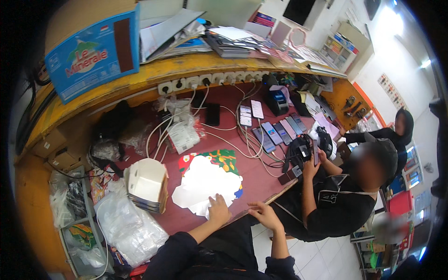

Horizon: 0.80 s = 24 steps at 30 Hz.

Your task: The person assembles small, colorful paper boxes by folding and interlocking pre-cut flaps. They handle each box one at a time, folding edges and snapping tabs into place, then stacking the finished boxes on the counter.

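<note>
My left hand (218,211) rests with its fingers spread on the near edge of a white flat cardboard box blank (207,182). Beneath it, more sheets show printed corners in red, green with yellow, and blue. My right hand (266,215) hovers by the table's front edge, to the right of the blanks; its fingers are apart and hold nothing. Left of the blanks stands a nested stack of folded open-top cardboard boxes (147,179), white inside.
A pile of clear plastic bags (135,228) and a grey crate (91,233) lie at the left. Several phones (271,133) with white charging cables cover the far right. A seated person (345,196) holds a phone at my right; another person (394,135) stands behind.
</note>
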Tool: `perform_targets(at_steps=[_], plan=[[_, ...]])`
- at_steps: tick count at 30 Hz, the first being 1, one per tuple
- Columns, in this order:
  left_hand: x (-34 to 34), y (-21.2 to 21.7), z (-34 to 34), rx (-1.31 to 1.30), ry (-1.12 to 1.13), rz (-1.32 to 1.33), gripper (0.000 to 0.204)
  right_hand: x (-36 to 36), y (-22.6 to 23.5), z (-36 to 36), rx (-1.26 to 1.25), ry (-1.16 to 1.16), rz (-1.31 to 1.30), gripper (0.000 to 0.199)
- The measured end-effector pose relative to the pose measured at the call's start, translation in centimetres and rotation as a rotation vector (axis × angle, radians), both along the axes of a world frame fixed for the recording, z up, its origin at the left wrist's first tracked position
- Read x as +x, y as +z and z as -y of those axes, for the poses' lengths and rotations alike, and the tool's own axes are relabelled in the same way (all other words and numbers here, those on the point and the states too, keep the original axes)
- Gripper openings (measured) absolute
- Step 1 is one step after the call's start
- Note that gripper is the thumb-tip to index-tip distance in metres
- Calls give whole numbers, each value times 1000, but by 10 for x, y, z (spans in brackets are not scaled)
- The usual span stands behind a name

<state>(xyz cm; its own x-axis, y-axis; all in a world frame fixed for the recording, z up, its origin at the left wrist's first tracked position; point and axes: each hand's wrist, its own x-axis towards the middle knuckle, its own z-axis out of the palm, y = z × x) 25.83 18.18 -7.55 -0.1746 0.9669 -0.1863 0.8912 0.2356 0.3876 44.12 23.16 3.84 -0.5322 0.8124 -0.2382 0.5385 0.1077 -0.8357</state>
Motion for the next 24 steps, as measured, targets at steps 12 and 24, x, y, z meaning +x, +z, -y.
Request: perform_targets(at_steps=[12, 24], plan=[[-82, 185, 41, 389, -375, 640, 19, -58, 44, 18, 707, -79, -245, 60], [-72, 181, 53, 475, -156, 682, 19, -74, 39, 21, 466, -103, -568, 46]])
